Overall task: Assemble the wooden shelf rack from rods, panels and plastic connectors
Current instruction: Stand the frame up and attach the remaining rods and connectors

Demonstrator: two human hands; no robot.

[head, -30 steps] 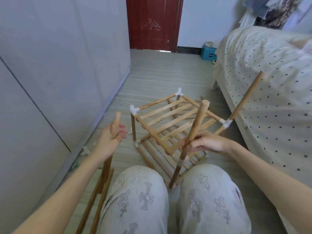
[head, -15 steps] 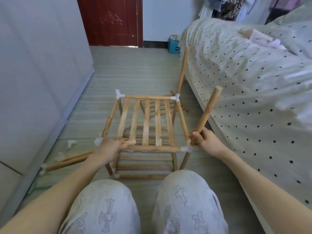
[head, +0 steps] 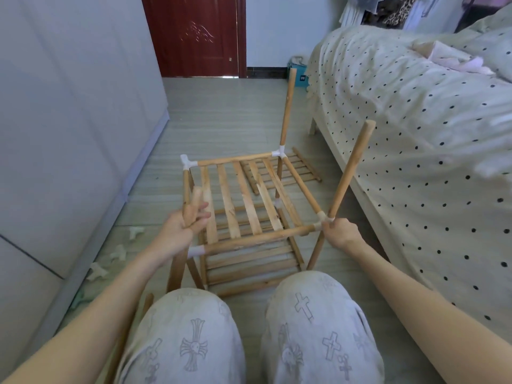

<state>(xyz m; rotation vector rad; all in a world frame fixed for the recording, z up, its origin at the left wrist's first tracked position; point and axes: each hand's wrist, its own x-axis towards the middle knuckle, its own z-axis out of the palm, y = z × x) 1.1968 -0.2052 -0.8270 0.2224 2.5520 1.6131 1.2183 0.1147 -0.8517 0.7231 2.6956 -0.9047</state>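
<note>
Light, rigid, half-built pale wooden slatted shelf rack [head: 243, 217] on floor between knees. Left hand [head: 184, 227] wrapped round loose wooden rod [head: 182, 239]; right hand [head: 339, 234] pinching white plastic corner connector [head: 322, 218]. Best held near joints; push-fits probably loosen easily.

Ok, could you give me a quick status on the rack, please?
Left hand holds a rod by the near-left connector. Right hand grips the near-right rod at its connector. Nothing blocking.

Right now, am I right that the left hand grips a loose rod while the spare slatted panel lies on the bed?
Not quite: in the head view the spare slatted panel lies on the floor beside the bed, not on it. The left hand does grip a loose rod.
</note>
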